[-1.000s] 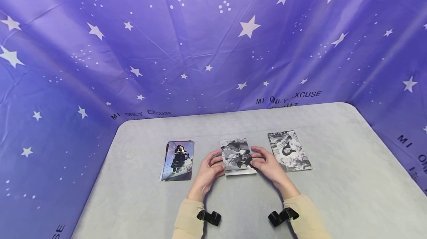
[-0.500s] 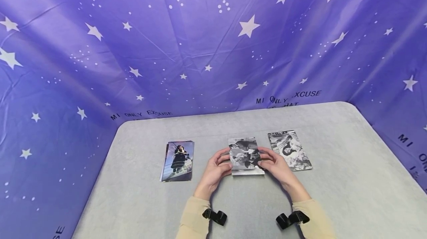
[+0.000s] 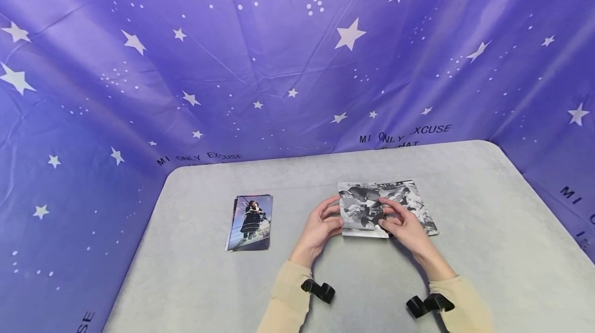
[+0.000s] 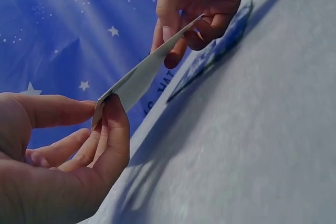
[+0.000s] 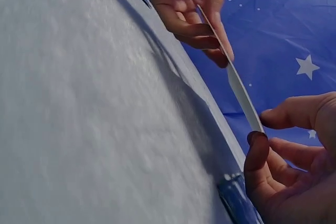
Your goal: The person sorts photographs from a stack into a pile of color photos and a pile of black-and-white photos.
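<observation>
Item 1. Colour photo stack [image 3: 249, 222]: flat on the grey table [image 3: 195, 281], well apart from my fingers, off beyond my left hand. Untouched.

Item 2. My left hand [image 3: 321, 227]: thumb and curled fingers [image 4: 116, 124] pinch the left edge of the black-and-white photo [image 3: 362, 210]. Fingers are closed only as far as the card's thickness; the rest of the hand is loosely curled beneath.

Item 3. Black-and-white photo: held between my two hands, lifted off the table and tilted, as the left wrist view shows it edge-on [image 4: 142, 74]. Its far right side overhangs item 5.

Item 4. My right hand [image 3: 400, 224]: thumb on top, fingers [image 5: 262, 150] under, pinching the right edge of the same photo. Grip is light and narrow.

Item 5. Second black-and-white photo [image 3: 420, 209]: flat on the table, just beyond my right fingertips, partly covered by the held one. I cannot tell whether the two touch.

Handling note, as I judge it: keep both pinches at the margins and off the printed face, lower the photo level, square its edges over item 5, then let go with both hands together so that it does not skid.
</observation>
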A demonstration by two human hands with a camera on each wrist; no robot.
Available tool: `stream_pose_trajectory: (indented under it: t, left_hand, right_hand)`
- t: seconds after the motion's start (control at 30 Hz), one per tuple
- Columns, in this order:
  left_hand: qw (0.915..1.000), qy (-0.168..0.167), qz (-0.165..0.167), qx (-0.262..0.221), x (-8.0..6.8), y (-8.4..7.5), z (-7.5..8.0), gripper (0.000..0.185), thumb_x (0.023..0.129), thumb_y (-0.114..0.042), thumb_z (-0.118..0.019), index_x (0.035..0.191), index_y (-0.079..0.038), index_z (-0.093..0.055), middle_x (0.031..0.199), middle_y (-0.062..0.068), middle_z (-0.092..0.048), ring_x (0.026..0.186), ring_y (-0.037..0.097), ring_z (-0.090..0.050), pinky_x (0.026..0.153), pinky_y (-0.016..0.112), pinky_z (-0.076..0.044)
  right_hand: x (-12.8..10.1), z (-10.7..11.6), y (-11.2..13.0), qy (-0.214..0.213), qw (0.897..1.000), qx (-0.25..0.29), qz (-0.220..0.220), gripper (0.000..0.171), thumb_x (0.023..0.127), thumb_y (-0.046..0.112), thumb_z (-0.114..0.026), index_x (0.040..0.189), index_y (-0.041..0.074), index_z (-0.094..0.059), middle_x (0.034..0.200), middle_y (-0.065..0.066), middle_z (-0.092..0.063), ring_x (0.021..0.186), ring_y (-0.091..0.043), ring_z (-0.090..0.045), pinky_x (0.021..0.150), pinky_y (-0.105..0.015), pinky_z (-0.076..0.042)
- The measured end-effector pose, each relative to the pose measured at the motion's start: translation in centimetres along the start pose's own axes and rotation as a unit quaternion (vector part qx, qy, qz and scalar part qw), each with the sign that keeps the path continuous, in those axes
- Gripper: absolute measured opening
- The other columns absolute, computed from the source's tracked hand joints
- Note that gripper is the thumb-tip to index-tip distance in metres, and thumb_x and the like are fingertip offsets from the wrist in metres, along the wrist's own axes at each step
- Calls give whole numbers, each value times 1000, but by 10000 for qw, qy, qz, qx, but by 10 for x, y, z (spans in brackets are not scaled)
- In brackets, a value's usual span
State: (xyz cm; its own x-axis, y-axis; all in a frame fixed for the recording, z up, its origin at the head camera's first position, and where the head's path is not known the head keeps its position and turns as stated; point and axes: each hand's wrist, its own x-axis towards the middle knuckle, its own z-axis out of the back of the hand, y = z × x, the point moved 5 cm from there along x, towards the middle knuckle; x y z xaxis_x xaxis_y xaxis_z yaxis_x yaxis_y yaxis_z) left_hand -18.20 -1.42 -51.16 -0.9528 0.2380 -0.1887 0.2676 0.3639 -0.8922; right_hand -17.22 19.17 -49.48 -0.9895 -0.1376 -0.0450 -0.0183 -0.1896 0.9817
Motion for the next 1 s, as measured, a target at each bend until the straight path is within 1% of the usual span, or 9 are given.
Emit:
stream_pose_trajectory:
  t: [0.13,0.4,0.6,0.7,0.77,0.8,0.9,0.97,1.0]
  left_hand:
    - [10000,8,-32,-47,6,2,-9,63,79,20,-55,138,0,-48,111,12,-59,79,13,-63,69,29,-55]
    - [9999,27,-125,-11,15,12,-24,62,79,20,-56,138,1,-49,113,14,-59,78,13,-62,68,28,-55]
    - [9998,-18,-135,126,22,20,-35,61,79,20,-56,137,1,-51,111,12,-61,77,12,-63,68,28,-56]
    - [9997,-10,-142,198,26,23,-42,62,78,19,-57,137,2,-51,110,9,-61,77,12,-63,68,28,-56]
    - [9996,-6,-164,236,29,26,-46,62,77,20,-57,136,2,-51,109,8,-62,77,12,-63,68,28,-56]
    - [9996,-12,-158,244,30,27,-48,62,77,20,-58,136,3,-51,108,8,-62,77,14,-63,68,28,-56]
    - [9993,11,-161,329,34,31,-55,62,76,21,-58,136,4,-51,107,8,-63,76,15,-64,67,26,-56]
    - [9991,0,-120,395,37,33,-59,62,76,22,-58,135,4,-52,106,9,-63,74,14,-63,65,25,-55]
    - [9991,20,-106,422,38,34,-61,62,76,22,-58,135,5,-52,106,9,-63,74,14,-63,65,25,-55]
  right_hand:
    - [1,9,1,-19,9997,-153,194,58,85,-9,-61,139,-10,-40,117,-30,-48,76,-3,-59,67,-18,-49]
    - [0,27,1,-58,9968,-694,399,57,87,-6,-61,139,-10,-40,116,-29,-48,74,-3,-58,55,-21,-45]
    - [-2,39,2,-99,9899,-1273,616,57,86,-4,-63,138,-12,-41,112,-27,-51,68,-2,-54,46,-22,-42]
    - [-2,46,3,-200,9821,-1750,661,54,87,0,-63,136,-11,-44,108,-25,-55,64,-2,-50,48,-22,-41]
    - [-1,50,3,-278,9744,-2129,669,52,87,4,-63,135,-10,-46,100,-21,-57,62,-4,-47,50,-23,-40]
    - [-1,52,3,-321,9690,-2356,674,52,88,6,-63,135,-9,-47,94,-18,-57,61,-5,-45,51,-24,-40]
    - [-1,57,3,-442,9506,-2956,835,51,88,10,-63,133,-9,-49,89,-15,-56,62,-11,-43,55,-28,-38]
    - [-1,59,3,-498,9403,-3226,966,51,87,10,-63,132,-10,-50,90,-18,-54,66,-16,-43,56,-30,-36]
    - [-2,60,3,-545,9360,-3321,1030,50,87,10,-64,131,-10,-51,94,-20,-53,69,-19,-43,57,-31,-36]
